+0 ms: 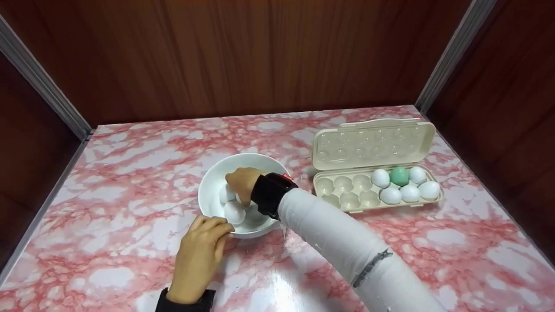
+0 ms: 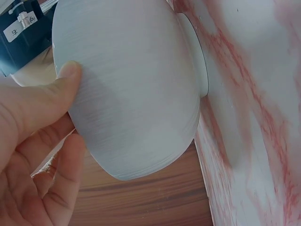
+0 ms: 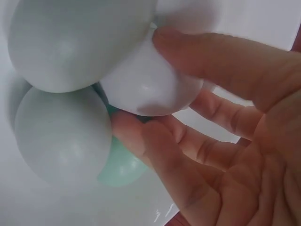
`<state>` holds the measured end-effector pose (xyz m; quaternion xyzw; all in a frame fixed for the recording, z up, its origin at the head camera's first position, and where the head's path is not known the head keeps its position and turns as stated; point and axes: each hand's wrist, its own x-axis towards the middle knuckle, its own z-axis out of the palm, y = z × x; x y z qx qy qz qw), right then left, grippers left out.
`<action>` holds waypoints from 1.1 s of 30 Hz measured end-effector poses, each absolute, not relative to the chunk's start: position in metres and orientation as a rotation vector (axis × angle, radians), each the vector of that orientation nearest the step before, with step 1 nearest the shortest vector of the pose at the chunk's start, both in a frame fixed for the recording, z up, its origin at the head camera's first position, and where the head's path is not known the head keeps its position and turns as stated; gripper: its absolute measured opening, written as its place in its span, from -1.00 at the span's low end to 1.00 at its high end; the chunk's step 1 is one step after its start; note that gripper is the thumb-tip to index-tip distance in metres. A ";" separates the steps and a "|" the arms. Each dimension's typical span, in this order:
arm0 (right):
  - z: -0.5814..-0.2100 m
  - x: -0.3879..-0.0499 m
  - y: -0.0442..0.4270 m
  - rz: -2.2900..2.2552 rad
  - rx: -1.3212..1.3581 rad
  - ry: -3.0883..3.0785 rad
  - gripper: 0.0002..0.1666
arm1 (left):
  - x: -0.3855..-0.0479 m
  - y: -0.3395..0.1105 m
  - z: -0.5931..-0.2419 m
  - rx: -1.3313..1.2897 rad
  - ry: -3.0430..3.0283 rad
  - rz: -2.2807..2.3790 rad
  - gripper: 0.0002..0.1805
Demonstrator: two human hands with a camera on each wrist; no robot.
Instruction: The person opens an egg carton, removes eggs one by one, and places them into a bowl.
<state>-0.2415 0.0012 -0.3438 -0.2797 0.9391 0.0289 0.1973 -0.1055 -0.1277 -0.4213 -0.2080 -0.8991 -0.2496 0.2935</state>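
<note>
White, smooth, rounded: the right hand pinches an egg, the left hand a glossy bowl.

Head view: from above, facing forward and down across the worktop to the wall. Left wrist: close, turned sideways, facing the outside of the bowl. Right wrist: closest, facing eggs inside. All three share the bowl.
</note>
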 end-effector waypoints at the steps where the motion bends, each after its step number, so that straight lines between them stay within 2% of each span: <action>1: -0.344 -0.241 0.002 0.080 -0.781 2.628 -0.41 | -0.106 -0.127 -0.421 -0.556 -2.396 -0.665 -0.86; 11: -0.345 -0.243 0.005 0.054 -0.795 2.644 -0.41 | -0.106 -0.125 -0.419 -0.562 -2.398 -0.661 -0.84; 18: -0.340 -0.248 0.011 0.025 -0.833 2.650 -0.70 | -0.106 -0.125 -0.419 -0.560 -2.398 -0.668 -0.86; 21: -0.335 -0.248 0.017 0.017 -0.875 2.669 -0.75 | -0.107 -0.126 -0.419 -0.563 -2.389 -0.665 -0.84; 33: -0.322 -0.242 0.055 -0.156 -0.894 2.719 -0.67 | -0.106 -0.127 -0.421 -0.563 -2.386 -0.653 -0.86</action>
